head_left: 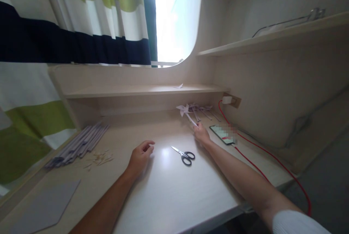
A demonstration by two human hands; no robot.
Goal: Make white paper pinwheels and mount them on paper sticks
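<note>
My R hand pinches pale-lilac paper pinwheel by its stick, nr similar pinwheels; L hand half-open, empty. Prob. placing step; next needs soft release.

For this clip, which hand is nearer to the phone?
Right. The right hand, holding a paper pinwheel by its stick, is just left of the phone; the left hand is much farther left, past the scissors.

R hand holds pinwheel; L hand (loosely curled) nr blk-handled scissors.
</note>
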